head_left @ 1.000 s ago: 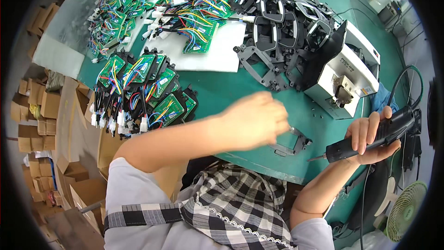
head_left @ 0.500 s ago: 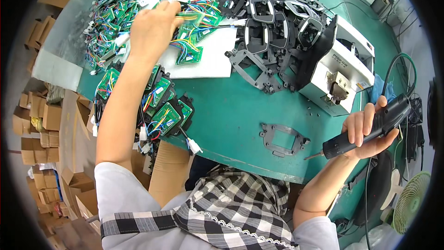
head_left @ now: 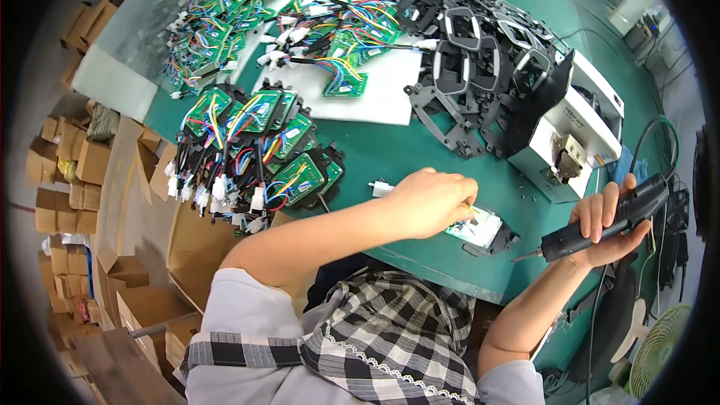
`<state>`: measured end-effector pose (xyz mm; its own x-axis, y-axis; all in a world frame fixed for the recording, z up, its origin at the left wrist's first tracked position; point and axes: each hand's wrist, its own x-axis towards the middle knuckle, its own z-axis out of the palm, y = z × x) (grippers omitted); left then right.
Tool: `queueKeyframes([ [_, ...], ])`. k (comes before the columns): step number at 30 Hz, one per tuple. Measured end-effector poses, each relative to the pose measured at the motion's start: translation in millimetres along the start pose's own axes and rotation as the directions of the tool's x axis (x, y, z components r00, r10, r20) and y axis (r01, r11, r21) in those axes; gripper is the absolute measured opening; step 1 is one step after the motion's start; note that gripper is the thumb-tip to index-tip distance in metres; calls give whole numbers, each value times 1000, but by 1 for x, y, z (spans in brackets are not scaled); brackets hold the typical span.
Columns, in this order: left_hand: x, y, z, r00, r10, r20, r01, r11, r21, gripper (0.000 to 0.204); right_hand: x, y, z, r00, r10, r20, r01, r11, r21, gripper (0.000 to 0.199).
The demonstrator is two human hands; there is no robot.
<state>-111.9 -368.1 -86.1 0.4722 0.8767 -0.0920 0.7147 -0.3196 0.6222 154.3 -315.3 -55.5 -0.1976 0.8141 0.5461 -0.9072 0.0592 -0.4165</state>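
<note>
Head view: the right hand (head_left: 598,253) is wrapped round one black electric screwdriver (head_left: 566,241), its bit pointing left. Just left of that bit lies one circuit board (head_left: 486,229), on one black frame (head_left: 513,238) at the near edge of the desk (head_left: 367,150); the left hand (head_left: 435,204) has its fingers closed on the board's left part. Farther off, to the left, is a cluster of boards in frames (head_left: 259,111), at least five showing; to the right, one white machine (head_left: 551,165). Beyond are heaped frames (head_left: 450,67) and wired boards (head_left: 225,26), too tangled to count.
</note>
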Motion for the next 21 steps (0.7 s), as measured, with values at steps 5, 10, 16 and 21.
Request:
queueKeyframes([
  [5,-25,3,3,918,238,-316,-119,929,351,56,-1,0,1,1000,-5,4,5,999,-52,56],
  [10,-26,-2,14,950,213,-227,-140,944,299,60,-5,0,2,996,-54,-66,42,985,-166,60],
  [16,-26,7,8,968,144,-206,-113,981,157,43,16,12,30,910,-302,-283,97,821,-563,55],
  [21,-19,11,0,985,136,-107,-121,983,135,50,56,-7,47,818,-575,15,309,418,-854,62],
])
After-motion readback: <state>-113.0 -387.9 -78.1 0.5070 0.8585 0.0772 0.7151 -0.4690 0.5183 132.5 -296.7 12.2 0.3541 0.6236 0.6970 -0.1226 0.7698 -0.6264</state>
